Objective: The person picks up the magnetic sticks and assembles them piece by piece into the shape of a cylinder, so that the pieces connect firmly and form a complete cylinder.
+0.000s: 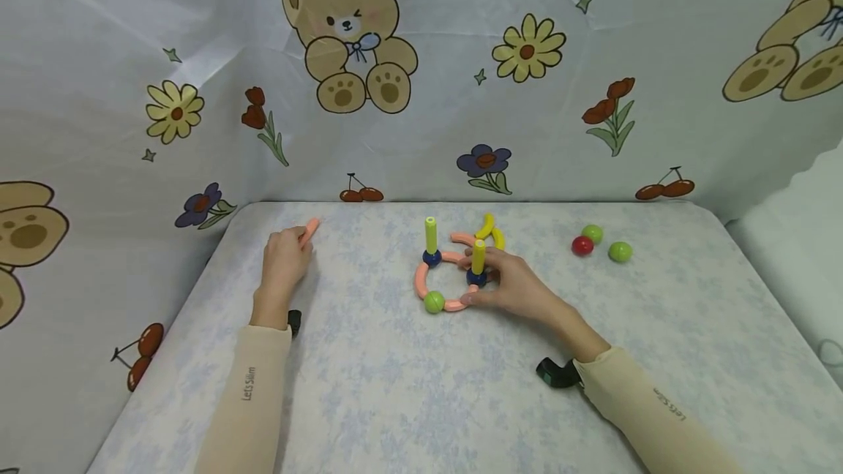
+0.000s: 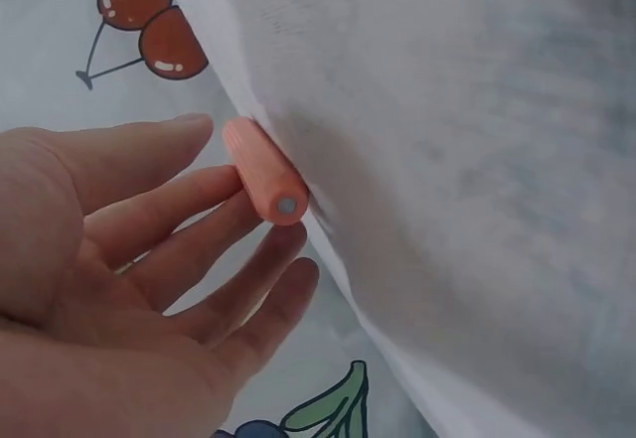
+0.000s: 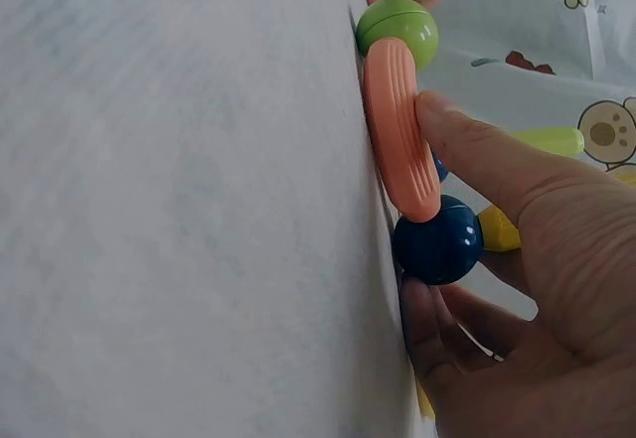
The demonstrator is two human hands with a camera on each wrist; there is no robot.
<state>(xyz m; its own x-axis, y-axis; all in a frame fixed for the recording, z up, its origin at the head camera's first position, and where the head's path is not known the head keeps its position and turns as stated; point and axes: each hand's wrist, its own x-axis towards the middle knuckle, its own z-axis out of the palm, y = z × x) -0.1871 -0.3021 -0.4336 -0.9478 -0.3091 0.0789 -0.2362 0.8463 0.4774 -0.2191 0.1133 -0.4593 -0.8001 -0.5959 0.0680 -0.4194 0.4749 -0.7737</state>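
Observation:
My left hand (image 1: 285, 262) is at the far left of the table. Its loosely extended fingers touch a pink stick (image 2: 263, 172), which has a grey dot on its end; the thumb stands apart from it. My right hand (image 1: 516, 287) holds the right side of a ring of curved pink sticks (image 1: 421, 280) and balls. Its thumb lies on a curved pink stick (image 3: 397, 125), its fingers around a dark blue ball (image 3: 439, 241). A yellow stick (image 1: 478, 257) stands upright on that ball. Another upright yellow-green stick (image 1: 431, 234) tops a second blue ball (image 1: 432, 258). A green ball (image 1: 434, 302) joins the ring's front.
Behind the ring lie curved yellow sticks (image 1: 498, 238) and a curved pink stick (image 1: 462, 238). To the right sit a red ball (image 1: 582, 246) and two green balls (image 1: 620, 251). A patterned cloth (image 1: 428, 145) hangs at the table's back edge.

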